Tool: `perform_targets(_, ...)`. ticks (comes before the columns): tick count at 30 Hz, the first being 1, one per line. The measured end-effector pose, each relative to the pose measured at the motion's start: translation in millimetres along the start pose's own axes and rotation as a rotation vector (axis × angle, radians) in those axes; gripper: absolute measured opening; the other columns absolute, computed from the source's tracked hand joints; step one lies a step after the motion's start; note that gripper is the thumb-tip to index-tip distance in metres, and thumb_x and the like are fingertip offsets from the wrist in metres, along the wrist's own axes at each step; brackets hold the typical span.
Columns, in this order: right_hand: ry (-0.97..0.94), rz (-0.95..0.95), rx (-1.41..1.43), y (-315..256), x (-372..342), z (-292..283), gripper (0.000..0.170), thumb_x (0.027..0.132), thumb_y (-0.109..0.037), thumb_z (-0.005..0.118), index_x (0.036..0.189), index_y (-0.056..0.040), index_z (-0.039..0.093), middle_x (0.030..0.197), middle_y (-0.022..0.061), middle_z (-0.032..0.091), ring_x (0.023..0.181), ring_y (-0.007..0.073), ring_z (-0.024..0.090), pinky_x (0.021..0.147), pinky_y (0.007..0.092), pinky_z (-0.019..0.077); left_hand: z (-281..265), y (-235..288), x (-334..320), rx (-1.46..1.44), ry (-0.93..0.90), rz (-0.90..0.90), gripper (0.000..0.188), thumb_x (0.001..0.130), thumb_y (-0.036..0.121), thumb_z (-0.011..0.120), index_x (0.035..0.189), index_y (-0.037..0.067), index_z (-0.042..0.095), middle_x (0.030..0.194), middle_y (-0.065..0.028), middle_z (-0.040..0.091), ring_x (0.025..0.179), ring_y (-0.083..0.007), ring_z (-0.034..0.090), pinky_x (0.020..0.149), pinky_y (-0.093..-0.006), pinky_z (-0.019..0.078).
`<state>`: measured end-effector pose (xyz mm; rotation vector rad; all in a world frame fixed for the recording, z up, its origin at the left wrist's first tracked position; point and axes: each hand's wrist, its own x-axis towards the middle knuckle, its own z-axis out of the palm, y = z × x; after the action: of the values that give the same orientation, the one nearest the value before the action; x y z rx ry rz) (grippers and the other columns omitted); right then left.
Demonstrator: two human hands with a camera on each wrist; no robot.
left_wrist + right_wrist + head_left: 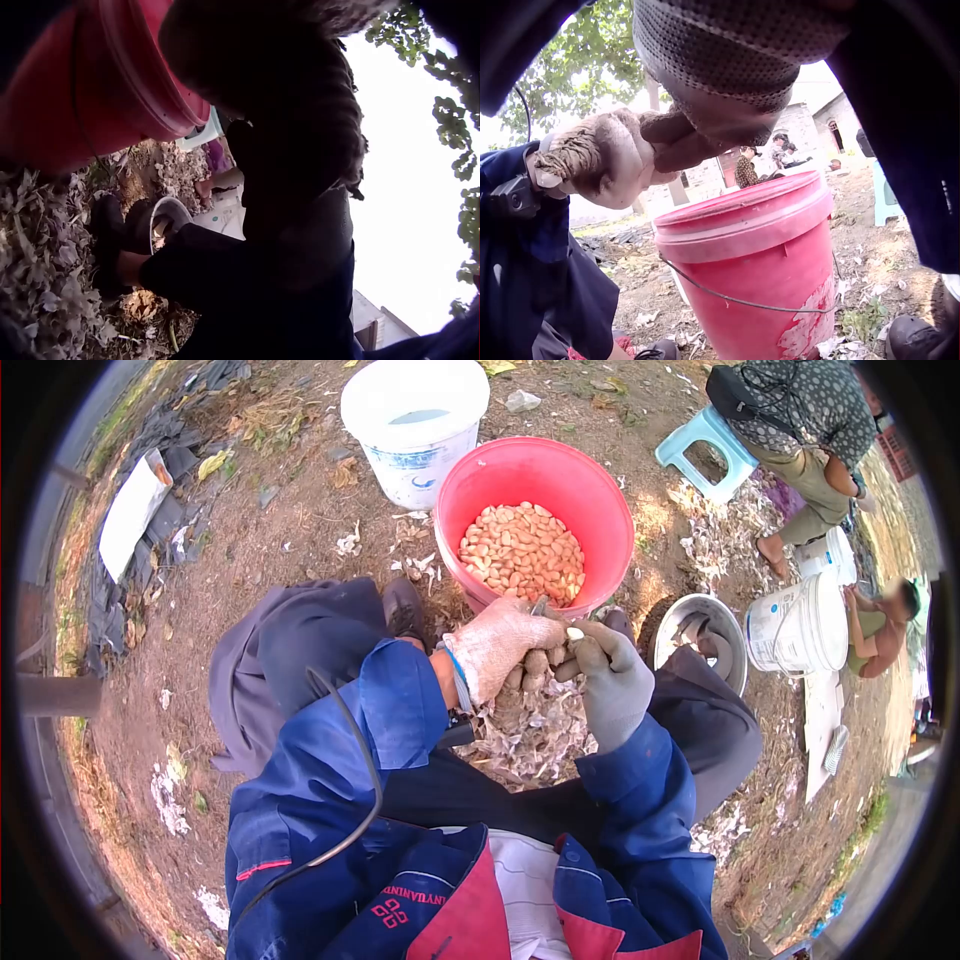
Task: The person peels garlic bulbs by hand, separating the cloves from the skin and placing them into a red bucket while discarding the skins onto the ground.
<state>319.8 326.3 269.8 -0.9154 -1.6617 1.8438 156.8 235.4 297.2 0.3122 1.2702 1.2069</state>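
In the head view my gloved left hand (505, 645) and gloved right hand (615, 680) meet at the near rim of a red bucket (620, 510). Right thumb and forefinger pinch a small pale clove (575, 633), which looks like peeled garlic. My left fingers curl beside it, their tips brown with dirt; I cannot tell what they hold. A small dark tip (540, 603) sticks up by the left thumb. Many tan cloves (520, 550) lie in the bucket. Both wrist views show the gloves dark and from below, hiding the clove.
Papery skins (530, 735) cover the ground between my legs. A white bucket (415, 450) stands behind the red one. To the right are a metal basin (700, 640), another white bucket (795, 625), a light-blue stool (705, 450) and two other people.
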Motion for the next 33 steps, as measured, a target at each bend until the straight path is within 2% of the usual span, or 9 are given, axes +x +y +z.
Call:
perform_targets(5, -0.002, -0.121, -0.148, 10, 4, -1, 0.027, 0.104, -0.011, 0.065, 0.126, 0.0028, 0.07, 0.096, 0.0064, 0.073, 0.073, 0.0134, 0.07, 0.068, 0.0276, 0.055, 7, 0, 3, 0.17, 0.115, 0.118, 0.019, 0.093, 0.02, 0.064, 0.095, 0.001, 0.066, 0.071, -0.0045, 0.063, 0.052, -0.014, 0.06, 0.044, -0.0279, 0.043)
perform_targets(7, -0.008, -0.285, -0.467, 18, 9, -6, 0.029, 0.104, -0.012, 0.066, 0.129, 0.0014, 0.07, 0.097, 0.0052, 0.073, 0.073, 0.0122, 0.069, 0.067, 0.0278, 0.0549, 6, -11, 11, 0.246, 0.192, 0.16, 0.021, 0.095, 0.02, 0.062, 0.099, 0.0, 0.067, 0.072, -0.0079, 0.065, 0.055, -0.0184, 0.064, 0.049, -0.0318, 0.0472)
perform_targets(9, -0.013, -0.183, -0.391, 8, 7, -3, 0.029, 0.104, -0.011, 0.065, 0.129, 0.0022, 0.07, 0.099, 0.0058, 0.073, 0.076, 0.0119, 0.069, 0.07, 0.0275, 0.0558, 3, -24, 21, 0.735, 0.346, 0.688, 0.02, 0.099, 0.02, 0.061, 0.097, 0.0, 0.064, 0.072, -0.0188, 0.067, 0.071, -0.0367, 0.071, 0.062, -0.0468, 0.0549)
perform_targets(10, -0.014, -0.08, -0.315, 3, 6, -2, 0.029, 0.104, -0.011, 0.065, 0.129, 0.003, 0.069, 0.1, 0.0065, 0.073, 0.079, 0.0115, 0.069, 0.073, 0.0272, 0.0566, 5, -25, 19, 0.757, 0.343, 0.642, 0.02, 0.099, 0.02, 0.062, 0.098, 0.0, 0.063, 0.077, -0.0239, 0.067, 0.08, -0.045, 0.069, 0.071, -0.0526, 0.0542)
perform_targets(13, -0.04, 0.046, -0.091, 1, 9, -1, 0.032, 0.103, -0.01, 0.061, 0.131, 0.0052, 0.067, 0.106, 0.0088, 0.073, 0.088, 0.012, 0.07, 0.08, 0.0275, 0.058, 8, -27, 18, 0.849, 0.371, 0.687, 0.019, 0.099, 0.021, 0.062, 0.098, 0.002, 0.063, 0.078, -0.0222, 0.068, 0.078, -0.0438, 0.07, 0.069, -0.0524, 0.0541)
perform_targets(16, -0.086, 0.022, -0.139, -15, 6, -2, 0.035, 0.103, -0.01, 0.057, 0.132, 0.0083, 0.065, 0.111, 0.0113, 0.073, 0.094, 0.0135, 0.071, 0.086, 0.0287, 0.0584, 7, -29, 19, 0.867, 0.38, 0.649, 0.019, 0.101, 0.021, 0.064, 0.1, 0.002, 0.065, 0.083, -0.0234, 0.07, 0.083, -0.0427, 0.071, 0.071, -0.0486, 0.055)
perform_targets(23, -0.093, 0.057, -0.041, -6, 9, -3, 0.034, 0.105, -0.01, 0.056, 0.13, 0.0102, 0.064, 0.109, 0.0121, 0.073, 0.093, 0.014, 0.071, 0.085, 0.0291, 0.0587, 8, -33, 20, 0.829, 0.376, 0.644, 0.018, 0.101, 0.02, 0.063, 0.102, 0.002, 0.065, 0.08, -0.0222, 0.07, 0.08, -0.039, 0.073, 0.069, -0.0446, 0.0557)
perform_targets(25, -0.066, 0.119, 0.085, -10, 8, 1, 0.033, 0.105, -0.01, 0.056, 0.129, 0.0115, 0.063, 0.107, 0.0137, 0.073, 0.089, 0.0159, 0.072, 0.084, 0.0305, 0.0599, 7, -31, 21, 0.661, 0.315, 0.572, 0.019, 0.099, 0.02, 0.062, 0.097, 0.001, 0.063, 0.078, -0.0227, 0.069, 0.08, -0.0431, 0.07, 0.071, -0.0513, 0.0544)
perform_targets(33, -0.055, 0.212, 0.321, 2, 15, -2, 0.031, 0.102, -0.007, 0.059, 0.127, 0.0109, 0.062, 0.108, 0.0141, 0.071, 0.085, 0.0191, 0.072, 0.083, 0.0363, 0.0633, 3, -27, 20, 0.661, 0.382, 0.588, 0.021, 0.098, 0.019, 0.06, 0.099, -0.001, 0.064, 0.081, -0.0248, 0.07, 0.081, -0.0433, 0.071, 0.071, -0.0507, 0.0548)
